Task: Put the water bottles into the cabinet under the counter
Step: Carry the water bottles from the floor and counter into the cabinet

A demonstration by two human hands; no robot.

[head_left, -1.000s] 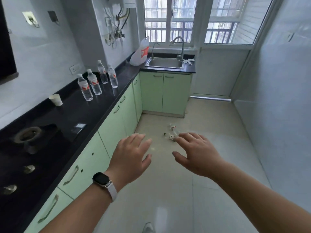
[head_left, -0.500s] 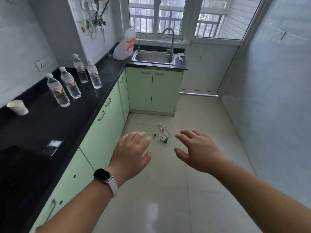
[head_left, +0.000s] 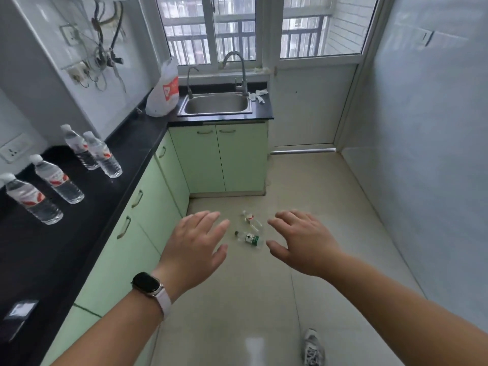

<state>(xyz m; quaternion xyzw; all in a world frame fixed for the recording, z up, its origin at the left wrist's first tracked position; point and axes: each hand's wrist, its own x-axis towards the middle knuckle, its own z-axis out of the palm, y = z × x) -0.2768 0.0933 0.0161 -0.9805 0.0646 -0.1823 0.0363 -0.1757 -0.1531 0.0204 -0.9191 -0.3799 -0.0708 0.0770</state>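
From the head view, nothing of the task looks done yet. Four clear plastic water bottles with red-and-white labels stand upright on the glossy black counter [head_left: 87,207]: the nearest bottle [head_left: 31,199] and the second bottle [head_left: 58,182] close to the counter's wall side, then a far pair [head_left: 92,151] standing just beside each other further along the counter toward the steel sink [head_left: 215,104]. Every pale green cabinet door [head_left: 148,220] under the counter is closed, so a door has to be opened before any bottle can go in. The left hand [head_left: 195,247], wearing a dark smartwatch on a pale strap [head_left: 148,286], hangs in front of the counter's edge with fingers spread wide and nothing in it; the right hand [head_left: 301,241] is further out from the counter over the beige tiled floor [head_left: 330,207], likewise spread and empty. On the floor, out from the counter, lie two small bottles, one with a green label [head_left: 249,239] and one with a reddish mark [head_left: 250,219]; whether they count for the task cannot be told. All four counter bottles remain to be moved.
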